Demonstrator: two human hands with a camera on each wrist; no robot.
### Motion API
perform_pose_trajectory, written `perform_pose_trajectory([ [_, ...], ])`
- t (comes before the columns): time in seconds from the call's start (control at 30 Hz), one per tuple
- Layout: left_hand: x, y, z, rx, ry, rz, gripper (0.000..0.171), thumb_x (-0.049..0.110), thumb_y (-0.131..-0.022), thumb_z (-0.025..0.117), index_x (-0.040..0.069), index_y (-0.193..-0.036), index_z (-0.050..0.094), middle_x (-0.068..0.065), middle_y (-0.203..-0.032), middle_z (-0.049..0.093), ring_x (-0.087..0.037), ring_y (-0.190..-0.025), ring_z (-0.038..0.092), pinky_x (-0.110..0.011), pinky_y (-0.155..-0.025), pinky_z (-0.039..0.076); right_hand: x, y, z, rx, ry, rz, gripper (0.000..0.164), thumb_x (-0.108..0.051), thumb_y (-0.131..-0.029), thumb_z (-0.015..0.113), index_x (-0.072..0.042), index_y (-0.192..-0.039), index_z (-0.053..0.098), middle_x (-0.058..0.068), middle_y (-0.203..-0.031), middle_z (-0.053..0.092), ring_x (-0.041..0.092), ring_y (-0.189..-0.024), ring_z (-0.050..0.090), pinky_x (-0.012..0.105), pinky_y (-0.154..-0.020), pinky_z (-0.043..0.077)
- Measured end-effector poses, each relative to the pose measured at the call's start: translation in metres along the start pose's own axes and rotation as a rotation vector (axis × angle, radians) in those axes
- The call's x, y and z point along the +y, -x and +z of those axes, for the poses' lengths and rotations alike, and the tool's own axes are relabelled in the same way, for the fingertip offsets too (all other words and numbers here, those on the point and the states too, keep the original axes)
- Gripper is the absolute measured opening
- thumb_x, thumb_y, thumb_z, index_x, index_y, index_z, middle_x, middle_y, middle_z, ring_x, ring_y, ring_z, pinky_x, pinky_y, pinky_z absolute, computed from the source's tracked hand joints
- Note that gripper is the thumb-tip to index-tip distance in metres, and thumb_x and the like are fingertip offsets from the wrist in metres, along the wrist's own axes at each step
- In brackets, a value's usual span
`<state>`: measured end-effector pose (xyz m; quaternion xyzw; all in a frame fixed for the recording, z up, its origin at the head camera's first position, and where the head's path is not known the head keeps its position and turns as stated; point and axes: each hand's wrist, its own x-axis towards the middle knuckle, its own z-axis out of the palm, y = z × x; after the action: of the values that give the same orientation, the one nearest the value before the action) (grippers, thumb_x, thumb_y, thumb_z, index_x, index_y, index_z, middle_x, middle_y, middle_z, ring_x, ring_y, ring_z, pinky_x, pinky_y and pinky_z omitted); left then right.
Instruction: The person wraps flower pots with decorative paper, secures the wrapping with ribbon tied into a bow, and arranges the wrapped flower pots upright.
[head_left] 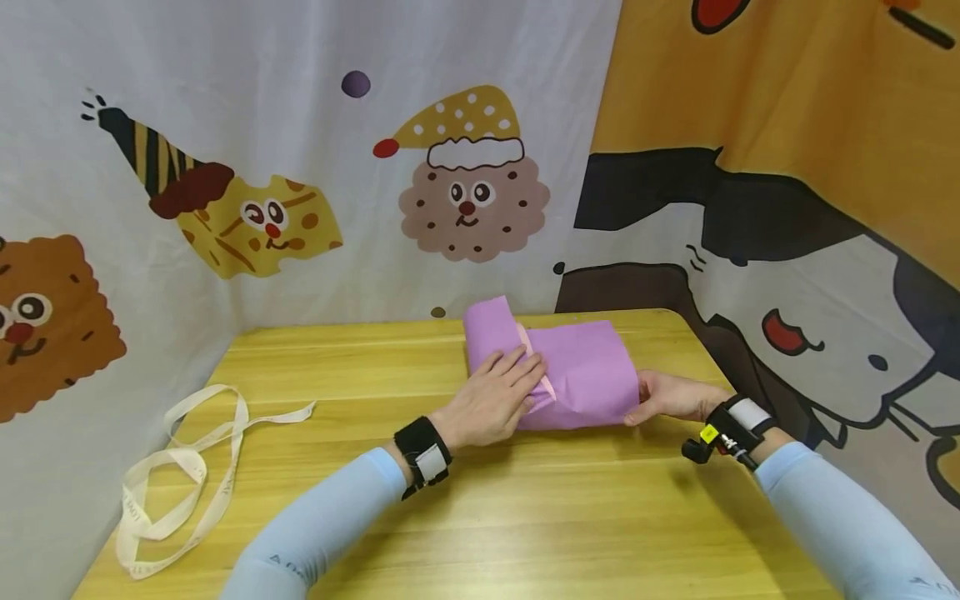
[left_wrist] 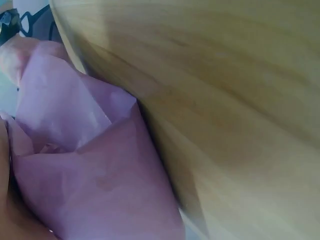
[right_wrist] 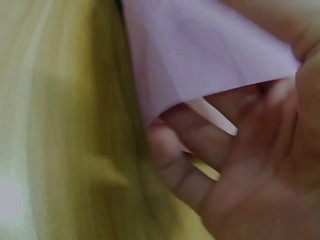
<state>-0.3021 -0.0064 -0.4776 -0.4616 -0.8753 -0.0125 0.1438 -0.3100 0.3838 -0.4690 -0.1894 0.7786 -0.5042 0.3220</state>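
A bundle of purple wrapping paper (head_left: 588, 367) lies near the back of the wooden table, with folded flaps and a pale pink strip (head_left: 551, 387) along one fold. My left hand (head_left: 491, 400) rests on its left part, fingers stretched out over the fold. At the right end, my right hand (head_left: 671, 396) holds the paper's edge. In the right wrist view, the fingers (right_wrist: 187, 140) curl beneath the purple paper (right_wrist: 200, 50) and are partly covered by it. The left wrist view shows an open fold in the paper (left_wrist: 100, 185). Whatever is inside the bundle is hidden.
A long cream ribbon (head_left: 198, 458) with printed letters lies in loose loops on the left of the table (head_left: 360, 358). Behind the table hangs a curtain (head_left: 300, 50) with cartoon figures.
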Motion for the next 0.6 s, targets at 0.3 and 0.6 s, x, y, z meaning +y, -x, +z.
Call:
perform_pose_trajectory([
  [0.3, 0.002, 0.002, -0.001, 0.014, -0.168, 0.019, 0.068, 0.047, -0.121, 0.034, 0.011, -0.179, 0.028, -0.011, -0.185, 0.035, -0.035, -0.173, 0.033, -0.057, -0.14, 0.033, 0.005, -0.013, -0.005, 0.202, -0.048, 0.086, 0.012, -0.018, -0.109, 0.074, -0.01, -0.104, 0.067, -0.01, -0.081, 0.069, 0.006, -0.075, 0.062, 0.025, -0.07, 0.05],
  [0.6, 0.005, 0.005, -0.001, 0.054, -0.221, 0.024, 0.066, 0.04, -0.121, 0.036, 0.012, -0.179, 0.025, -0.013, -0.185, 0.034, -0.036, -0.171, 0.037, -0.059, -0.138, 0.037, -0.017, -0.025, -0.009, 0.342, -0.194, 0.131, 0.065, -0.059, -0.117, 0.049, -0.008, -0.158, 0.054, -0.001, -0.13, 0.075, 0.012, -0.114, 0.073, 0.031, -0.097, 0.06],
])
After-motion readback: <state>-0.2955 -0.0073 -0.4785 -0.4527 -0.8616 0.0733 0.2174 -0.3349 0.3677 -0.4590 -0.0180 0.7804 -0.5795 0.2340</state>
